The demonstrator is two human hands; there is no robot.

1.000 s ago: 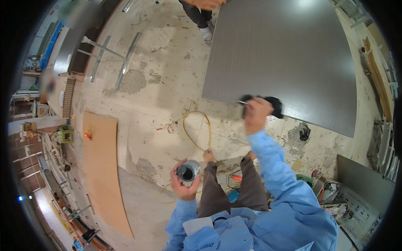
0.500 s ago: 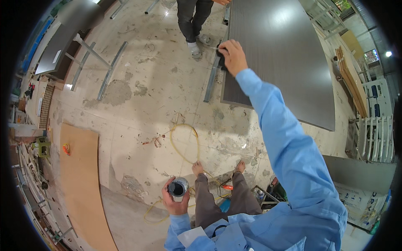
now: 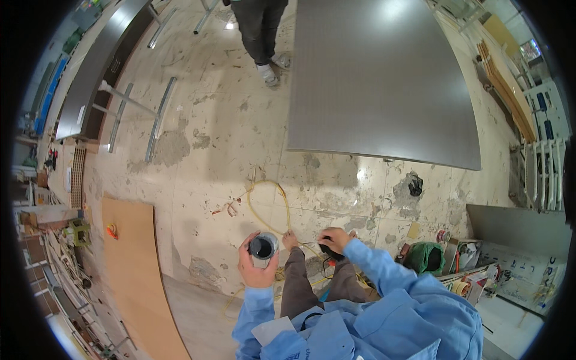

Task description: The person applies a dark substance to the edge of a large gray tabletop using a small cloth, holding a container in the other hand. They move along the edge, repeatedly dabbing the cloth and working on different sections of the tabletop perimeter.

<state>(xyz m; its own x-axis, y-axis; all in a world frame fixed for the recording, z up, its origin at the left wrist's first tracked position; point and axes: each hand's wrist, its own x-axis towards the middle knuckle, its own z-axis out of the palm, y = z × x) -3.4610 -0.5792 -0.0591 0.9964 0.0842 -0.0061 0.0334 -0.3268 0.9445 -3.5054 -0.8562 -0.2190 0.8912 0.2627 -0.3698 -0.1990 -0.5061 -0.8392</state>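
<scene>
Two hands are in play, each with its own thing. Your left hand (image 3: 257, 270) is wrapped around a short dark cylinder (image 3: 263, 246), something like a roll or can seen end-on, with its open round mouth turned up toward you; you probably hold it upright so that you can look straight into it. The fingers curl round its side from below and the thumb closes the ring, so the grasp is firm. The cylinder sits at the 12 o'clock end of that hand, just above the palm.

Your right hand (image 3: 336, 239) is lowered over your right knee and closed on a small black object (image 3: 329, 247), most of it hidden under the fingers, so what it is cannot be told. It peeks out at about 7 o'clock of the hand, touching it. The cylinder lies at roughly 9 o'clock from this hand, near but apart.

On the floor (image 3: 228, 138) a loop of yellow cord (image 3: 282, 210) runs out at 12 o'clock from your knees, slack, as if simply dropped there. A large grey panel (image 3: 378, 84) lies flat at 1 o'clock, well apart. A long wooden board (image 3: 129, 264) lies at 9 o'clock. Another person's legs (image 3: 261, 30) stand far off at 12 o'clock. A green bag (image 3: 426, 257) sits at 3 o'clock beside your sleeve.
</scene>
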